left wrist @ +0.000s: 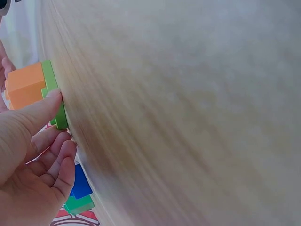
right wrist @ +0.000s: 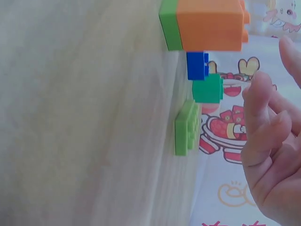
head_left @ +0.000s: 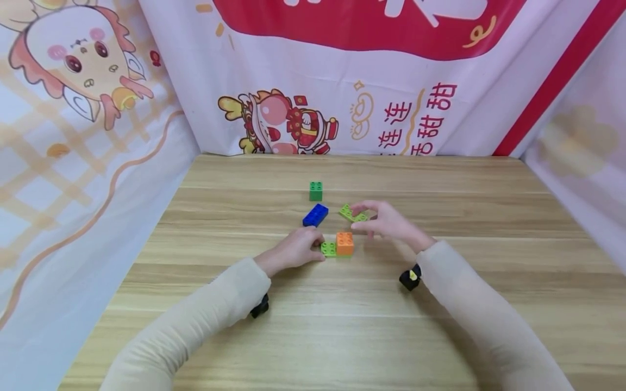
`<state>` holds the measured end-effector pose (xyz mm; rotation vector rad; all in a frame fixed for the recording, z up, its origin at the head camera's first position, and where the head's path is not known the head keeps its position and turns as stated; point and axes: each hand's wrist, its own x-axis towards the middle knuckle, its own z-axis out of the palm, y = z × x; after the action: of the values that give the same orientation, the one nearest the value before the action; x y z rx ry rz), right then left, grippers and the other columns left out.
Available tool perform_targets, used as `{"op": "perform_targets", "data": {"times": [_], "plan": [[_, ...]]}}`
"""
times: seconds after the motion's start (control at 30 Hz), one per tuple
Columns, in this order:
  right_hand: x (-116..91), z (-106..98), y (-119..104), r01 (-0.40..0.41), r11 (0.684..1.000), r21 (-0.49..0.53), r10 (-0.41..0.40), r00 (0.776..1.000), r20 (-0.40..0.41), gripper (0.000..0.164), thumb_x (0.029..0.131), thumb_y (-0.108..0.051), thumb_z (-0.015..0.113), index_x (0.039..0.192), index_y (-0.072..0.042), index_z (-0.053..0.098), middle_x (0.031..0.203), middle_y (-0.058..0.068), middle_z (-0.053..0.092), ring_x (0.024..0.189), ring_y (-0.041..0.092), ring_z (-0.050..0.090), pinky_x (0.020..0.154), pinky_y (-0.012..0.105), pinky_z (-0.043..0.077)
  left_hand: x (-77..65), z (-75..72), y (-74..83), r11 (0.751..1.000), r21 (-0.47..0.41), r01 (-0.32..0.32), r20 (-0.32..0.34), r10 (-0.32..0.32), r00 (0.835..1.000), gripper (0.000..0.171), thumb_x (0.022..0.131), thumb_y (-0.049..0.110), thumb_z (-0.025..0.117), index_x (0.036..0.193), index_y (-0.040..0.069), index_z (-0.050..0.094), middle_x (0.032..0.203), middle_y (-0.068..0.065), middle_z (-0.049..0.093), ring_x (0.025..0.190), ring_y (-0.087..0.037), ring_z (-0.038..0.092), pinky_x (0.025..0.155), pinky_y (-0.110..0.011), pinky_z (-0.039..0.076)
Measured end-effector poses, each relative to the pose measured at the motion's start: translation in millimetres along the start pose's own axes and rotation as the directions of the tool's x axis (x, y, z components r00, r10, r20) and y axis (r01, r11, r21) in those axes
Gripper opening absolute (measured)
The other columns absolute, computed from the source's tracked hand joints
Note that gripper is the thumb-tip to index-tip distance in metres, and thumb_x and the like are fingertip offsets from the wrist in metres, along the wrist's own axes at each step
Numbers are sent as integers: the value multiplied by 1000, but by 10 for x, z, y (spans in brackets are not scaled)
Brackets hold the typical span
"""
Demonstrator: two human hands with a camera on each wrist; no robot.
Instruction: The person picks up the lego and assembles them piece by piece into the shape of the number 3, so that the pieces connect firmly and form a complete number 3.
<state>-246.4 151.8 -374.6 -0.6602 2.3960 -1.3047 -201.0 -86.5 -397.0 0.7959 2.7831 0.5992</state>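
Note:
My left hand [head_left: 299, 247] pinches the left end of a light green flat building brick [head_left: 329, 249] between thumb and forefinger. On that brick's right half sits an orange block [head_left: 344, 244], studs up. In the left wrist view the thumb [left wrist: 49, 102] lies along the near side of the green piece. My right hand [head_left: 391, 224] hovers just right of the orange block, its fingers relaxed and holding nothing. A second light green flat brick [head_left: 346, 211] lies on the table, partly covered by the right hand in the head view; the right wrist view shows it apart from the fingers.
Behind the left hand lies a blue brick [head_left: 315, 215], set at an angle. Farther back stands a green block [head_left: 315, 191]. The wooden table [head_left: 274, 179] ends at a printed cloth [head_left: 342, 70], with more cloth along both sides.

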Motion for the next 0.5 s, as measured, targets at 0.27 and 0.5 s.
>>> {"op": "perform_targets", "data": {"times": [0.27, 0.5], "plan": [[105, -51, 47, -6, 1000, 25, 9, 994, -113, 49, 84, -14, 69, 126, 2, 50, 118, 21, 52, 69, 34, 59, 57, 32, 52, -11, 11, -4, 1000, -8, -2, -8, 2, 1000, 32, 78, 22, 75, 103, 4, 65, 91, -3, 57, 79, -12, 51, 71, -25, 45], [117, -82, 49, -58, 998, 4, 58, 990, -126, 49, 85, -14, 67, 128, 0, 48, 119, 19, 52, 71, 36, 58, 43, 23, 41, -14, 11, -3, 1000, -20, 3, -11, -3, 1000, 31, 78, 21, 75, 102, 4, 65, 90, -2, 57, 79, -12, 52, 71, -25, 45]]}}
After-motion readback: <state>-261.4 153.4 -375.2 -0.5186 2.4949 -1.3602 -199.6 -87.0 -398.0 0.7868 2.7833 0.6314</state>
